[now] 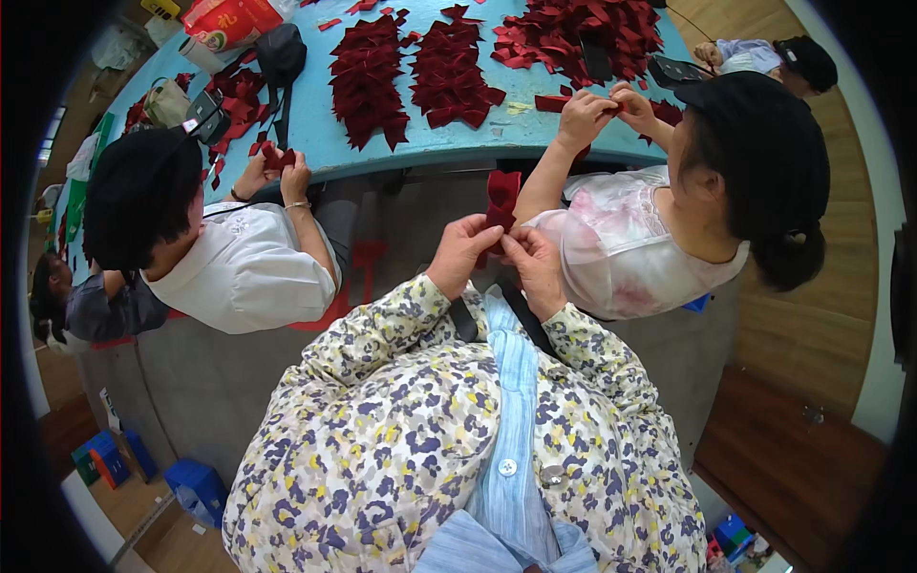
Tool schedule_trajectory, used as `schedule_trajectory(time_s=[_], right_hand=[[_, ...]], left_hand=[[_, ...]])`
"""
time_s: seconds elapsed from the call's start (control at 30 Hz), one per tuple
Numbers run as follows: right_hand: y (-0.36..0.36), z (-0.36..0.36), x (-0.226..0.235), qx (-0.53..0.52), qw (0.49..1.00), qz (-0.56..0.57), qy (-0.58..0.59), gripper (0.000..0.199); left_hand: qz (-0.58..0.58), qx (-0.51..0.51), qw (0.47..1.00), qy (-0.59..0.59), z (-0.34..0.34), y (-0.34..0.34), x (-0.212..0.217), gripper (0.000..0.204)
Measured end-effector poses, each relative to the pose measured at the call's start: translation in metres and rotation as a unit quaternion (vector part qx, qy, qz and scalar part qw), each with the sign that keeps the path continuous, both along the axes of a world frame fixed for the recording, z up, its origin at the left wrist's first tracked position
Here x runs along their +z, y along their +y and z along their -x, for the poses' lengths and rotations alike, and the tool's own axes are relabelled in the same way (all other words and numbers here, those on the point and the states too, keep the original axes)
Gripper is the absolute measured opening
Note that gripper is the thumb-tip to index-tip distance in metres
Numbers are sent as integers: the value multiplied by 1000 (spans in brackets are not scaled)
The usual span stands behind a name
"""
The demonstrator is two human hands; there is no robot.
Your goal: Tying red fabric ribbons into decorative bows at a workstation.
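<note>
In front of my chest I hold a dark red ribbon bow (503, 201) between both hands. My left hand (462, 250) pinches its lower part with thumb and forefinger. My right hand (537, 267) grips the same spot from the other side, the two thumbs almost meeting. A wide looped end of the ribbon stands up above my fingers; the part between the fingertips is mostly hidden. Beyond my hands, the blue table (458, 143) carries two rows of finished-looking red bows, a left row (368, 76) and a right row (449, 72).
A large heap of red ribbon pieces (592, 33) lies at the table's far right. Co-workers sit close on both sides, a person in white (244, 267) at left and a person in a floral top (621, 239) at right, each handling red ribbon. A black bag (280, 59) rests far left.
</note>
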State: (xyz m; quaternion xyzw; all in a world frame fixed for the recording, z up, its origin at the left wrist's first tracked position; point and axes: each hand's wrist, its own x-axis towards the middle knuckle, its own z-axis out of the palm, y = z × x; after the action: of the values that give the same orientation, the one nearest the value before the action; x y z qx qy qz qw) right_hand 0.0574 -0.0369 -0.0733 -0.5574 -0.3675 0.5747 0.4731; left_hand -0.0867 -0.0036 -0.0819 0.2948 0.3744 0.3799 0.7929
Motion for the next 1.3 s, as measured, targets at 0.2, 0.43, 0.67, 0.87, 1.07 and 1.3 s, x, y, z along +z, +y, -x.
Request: schedule_trajectory(time_s=[0.2, 0.43, 0.67, 0.87, 1.07, 1.3], right_hand=[[-1, -19, 71, 63, 870, -252, -418, 11], [37, -39, 73, 198, 755, -379, -497, 16], [23, -39, 59, 191, 823, -288, -452, 12], [6, -37, 51, 186, 855, -282, -393, 10], [-18, -18, 46, 64, 896, -227, -377, 9], [-9, -18, 54, 45, 895, -265, -355, 10]], left_hand=[[-130, -78, 980, 131, 15, 2, -1, 27], [-158, -104, 973, 135, 12, 3, 13, 31], [-114, -54, 990, 63, 19, -1, 25, 31], [-118, -29, 991, 54, 24, -10, 15, 30], [39, 15, 992, -121, 17, -17, 10, 26], [86, 20, 986, -140, 12, -19, 1, 27]])
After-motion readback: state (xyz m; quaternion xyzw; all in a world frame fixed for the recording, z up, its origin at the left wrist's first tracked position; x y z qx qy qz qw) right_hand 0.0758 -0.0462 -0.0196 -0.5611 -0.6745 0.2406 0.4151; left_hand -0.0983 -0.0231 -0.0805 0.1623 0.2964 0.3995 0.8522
